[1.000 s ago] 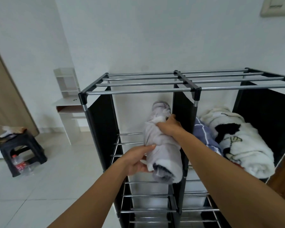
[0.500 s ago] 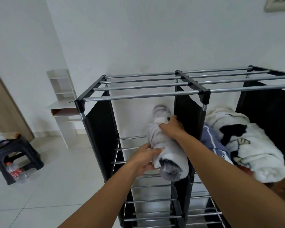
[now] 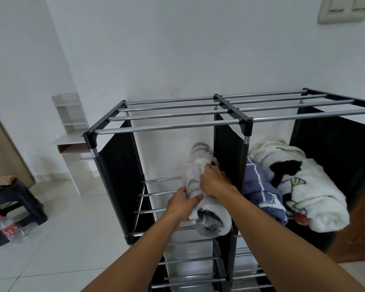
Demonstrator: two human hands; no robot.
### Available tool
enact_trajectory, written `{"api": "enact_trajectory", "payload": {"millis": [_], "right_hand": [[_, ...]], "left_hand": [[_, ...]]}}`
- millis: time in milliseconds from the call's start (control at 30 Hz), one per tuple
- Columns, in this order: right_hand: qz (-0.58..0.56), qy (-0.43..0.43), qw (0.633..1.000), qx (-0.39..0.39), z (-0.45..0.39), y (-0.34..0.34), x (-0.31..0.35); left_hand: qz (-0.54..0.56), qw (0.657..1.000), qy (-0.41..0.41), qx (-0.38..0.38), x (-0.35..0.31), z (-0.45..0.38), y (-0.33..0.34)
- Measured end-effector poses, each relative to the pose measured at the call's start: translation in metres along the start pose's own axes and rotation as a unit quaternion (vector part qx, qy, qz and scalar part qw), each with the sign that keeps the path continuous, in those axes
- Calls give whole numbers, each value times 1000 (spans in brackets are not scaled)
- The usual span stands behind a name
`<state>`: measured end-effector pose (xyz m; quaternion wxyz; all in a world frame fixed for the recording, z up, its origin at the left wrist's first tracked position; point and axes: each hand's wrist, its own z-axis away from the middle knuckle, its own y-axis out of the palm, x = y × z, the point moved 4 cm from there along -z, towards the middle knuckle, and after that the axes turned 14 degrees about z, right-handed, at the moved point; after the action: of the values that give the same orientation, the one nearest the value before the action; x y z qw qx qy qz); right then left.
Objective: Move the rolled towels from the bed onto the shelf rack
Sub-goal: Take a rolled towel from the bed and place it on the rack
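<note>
Since a second ago we have pushed the grey-and-white rolled towel (image 3: 200,199) deeper onto the black metal shelf rack (image 3: 173,125), left compartment, our left hand (image 3: 182,204) and right hand (image 3: 214,182) both grasping it; blue rolled towel (image 3: 259,190) and white fluffy rolled towel (image 3: 310,186) lie in the right compartment.

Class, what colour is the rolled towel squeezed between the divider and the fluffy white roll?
Blue towel with thin white lines, seen in the head view.

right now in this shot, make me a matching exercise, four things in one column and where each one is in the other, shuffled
Things:
1. grey towel
2. blue towel
3. white fluffy towel
4. plastic bottle

Places:
A. under the black stool
B. far right of the right compartment
C. left compartment, under both hands
D. right compartment, against the centre divider

Pairs: 1-C, 2-D, 3-B, 4-A
</note>
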<state>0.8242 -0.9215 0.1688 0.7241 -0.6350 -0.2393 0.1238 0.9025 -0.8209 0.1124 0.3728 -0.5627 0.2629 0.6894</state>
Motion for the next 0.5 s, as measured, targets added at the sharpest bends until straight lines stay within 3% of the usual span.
{"api": "enact_trajectory", "payload": {"millis": [200, 367, 500], "right_hand": [[-9, -33, 999, 39, 22, 0, -7], [15, -109, 994, -23, 69, -10, -7], [-17, -132, 990, -41, 114, -23, -22]], "left_hand": [[-98, 993, 34, -59, -7, 15, 2], [-179, 959, 172, -139, -9, 46, -2], [-229, 914, 310, -125, -17, 78, 2]]}}
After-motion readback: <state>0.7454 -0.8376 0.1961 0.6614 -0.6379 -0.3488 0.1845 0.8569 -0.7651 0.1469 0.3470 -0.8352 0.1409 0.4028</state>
